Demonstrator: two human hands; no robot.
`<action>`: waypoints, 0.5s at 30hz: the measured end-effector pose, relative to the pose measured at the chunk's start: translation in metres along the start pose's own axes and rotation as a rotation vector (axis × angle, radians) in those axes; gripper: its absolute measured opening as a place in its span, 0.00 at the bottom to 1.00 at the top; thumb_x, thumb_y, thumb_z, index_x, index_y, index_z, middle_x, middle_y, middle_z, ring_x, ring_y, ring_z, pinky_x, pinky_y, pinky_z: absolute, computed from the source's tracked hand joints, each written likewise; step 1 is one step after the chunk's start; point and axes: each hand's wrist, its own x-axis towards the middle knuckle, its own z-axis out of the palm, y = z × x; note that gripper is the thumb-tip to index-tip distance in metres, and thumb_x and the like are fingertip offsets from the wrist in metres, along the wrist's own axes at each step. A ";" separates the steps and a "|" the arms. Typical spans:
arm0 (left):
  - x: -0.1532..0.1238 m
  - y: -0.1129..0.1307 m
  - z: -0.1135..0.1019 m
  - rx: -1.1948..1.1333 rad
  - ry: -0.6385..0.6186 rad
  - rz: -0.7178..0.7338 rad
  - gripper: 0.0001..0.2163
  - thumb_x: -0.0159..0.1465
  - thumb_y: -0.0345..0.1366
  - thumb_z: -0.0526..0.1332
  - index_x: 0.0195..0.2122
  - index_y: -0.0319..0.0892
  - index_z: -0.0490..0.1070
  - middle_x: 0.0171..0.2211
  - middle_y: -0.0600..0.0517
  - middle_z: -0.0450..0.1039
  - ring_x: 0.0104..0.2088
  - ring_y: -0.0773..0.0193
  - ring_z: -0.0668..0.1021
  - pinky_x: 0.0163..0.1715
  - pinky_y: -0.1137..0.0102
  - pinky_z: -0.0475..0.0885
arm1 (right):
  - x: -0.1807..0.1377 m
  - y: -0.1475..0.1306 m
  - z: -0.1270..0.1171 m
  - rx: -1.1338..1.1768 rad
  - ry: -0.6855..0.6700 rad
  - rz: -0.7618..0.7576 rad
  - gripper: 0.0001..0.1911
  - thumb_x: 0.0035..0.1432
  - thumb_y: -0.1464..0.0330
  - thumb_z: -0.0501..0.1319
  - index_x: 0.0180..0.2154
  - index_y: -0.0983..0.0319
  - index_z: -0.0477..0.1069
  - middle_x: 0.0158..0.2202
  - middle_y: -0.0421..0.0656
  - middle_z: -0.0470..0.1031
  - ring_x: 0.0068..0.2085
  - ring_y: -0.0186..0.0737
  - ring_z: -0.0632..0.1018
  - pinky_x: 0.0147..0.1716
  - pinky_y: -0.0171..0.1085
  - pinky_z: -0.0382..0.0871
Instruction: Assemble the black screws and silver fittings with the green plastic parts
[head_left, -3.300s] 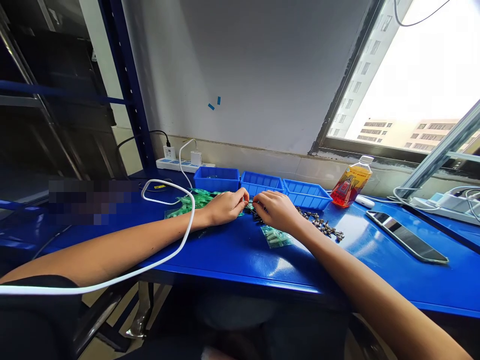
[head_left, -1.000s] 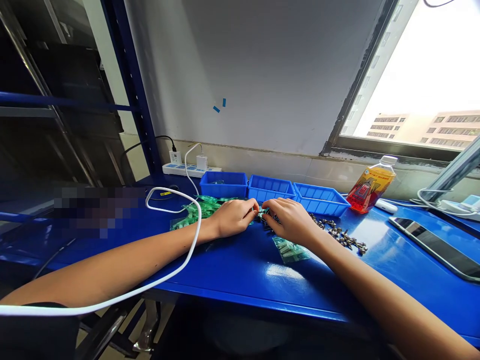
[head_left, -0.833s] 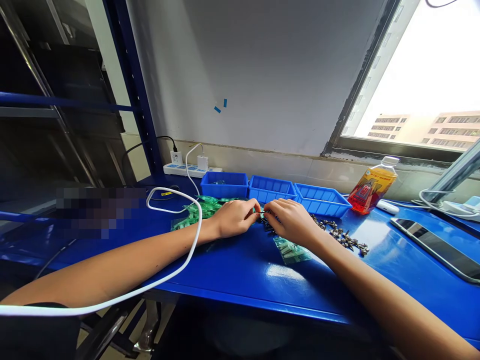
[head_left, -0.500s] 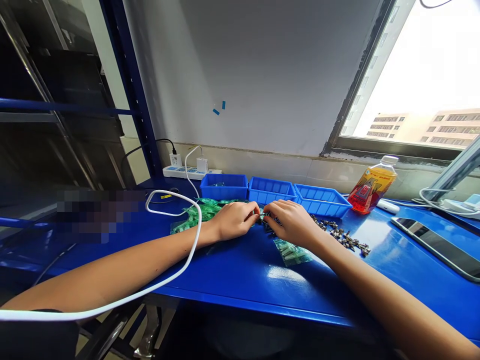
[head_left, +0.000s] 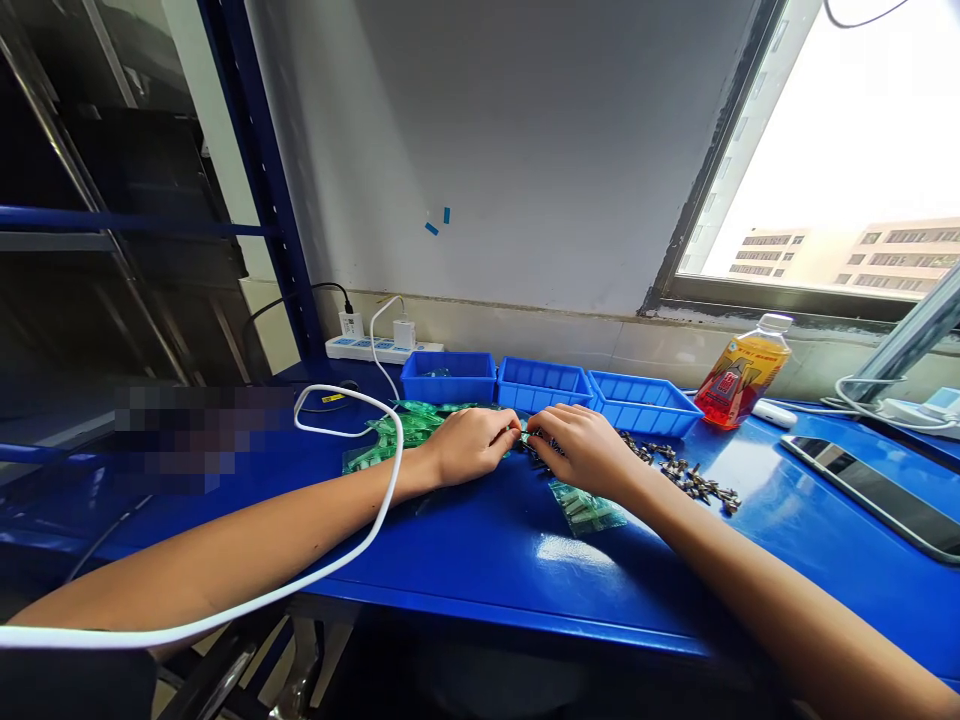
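My left hand (head_left: 474, 446) and my right hand (head_left: 579, 446) meet above the blue table, both closed in a pinch, fingertips a small gap apart. A thin greenish piece (head_left: 524, 432) spans that gap, gripped from both sides. It is too small and hidden to tell its kind. Behind my left hand lies a pile of green-tinted plastic bags (head_left: 411, 420). One filled green bag (head_left: 585, 508) rests below my right hand, with light elongated pieces showing through. Small dark metal parts (head_left: 694, 480), screw-like, are scattered beside and behind my right hand, which partly hides them.
Three blue bins (head_left: 544, 382) line the back. A bottle of red drink (head_left: 742, 375) and a phone (head_left: 874, 495) are on the right. A white cable (head_left: 379, 525) loops over my left forearm. A power strip (head_left: 382, 348) lies against the wall.
Both hands stay almost in place, still pinching the thin greenish piece, with only slight finger movement. The view has shifted very slightly.
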 end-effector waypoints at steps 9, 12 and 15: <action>-0.001 0.003 0.000 -0.051 0.044 -0.022 0.07 0.63 0.35 0.51 0.37 0.43 0.68 0.26 0.54 0.73 0.27 0.65 0.74 0.26 0.73 0.64 | 0.001 0.001 -0.001 0.041 0.026 0.003 0.09 0.60 0.70 0.52 0.34 0.63 0.70 0.28 0.43 0.75 0.31 0.37 0.74 0.33 0.35 0.61; 0.000 0.004 -0.001 -0.044 0.032 -0.018 0.09 0.63 0.35 0.50 0.36 0.43 0.69 0.27 0.53 0.74 0.27 0.64 0.74 0.27 0.72 0.65 | 0.001 -0.001 -0.003 0.047 0.045 0.020 0.08 0.59 0.68 0.53 0.35 0.63 0.69 0.29 0.43 0.75 0.32 0.38 0.75 0.33 0.35 0.62; 0.000 0.004 -0.001 -0.045 0.024 -0.005 0.10 0.64 0.36 0.49 0.36 0.43 0.69 0.28 0.52 0.75 0.30 0.63 0.75 0.29 0.72 0.65 | 0.001 -0.002 -0.005 0.045 0.035 0.032 0.08 0.59 0.68 0.53 0.35 0.63 0.69 0.29 0.44 0.75 0.32 0.38 0.74 0.33 0.35 0.62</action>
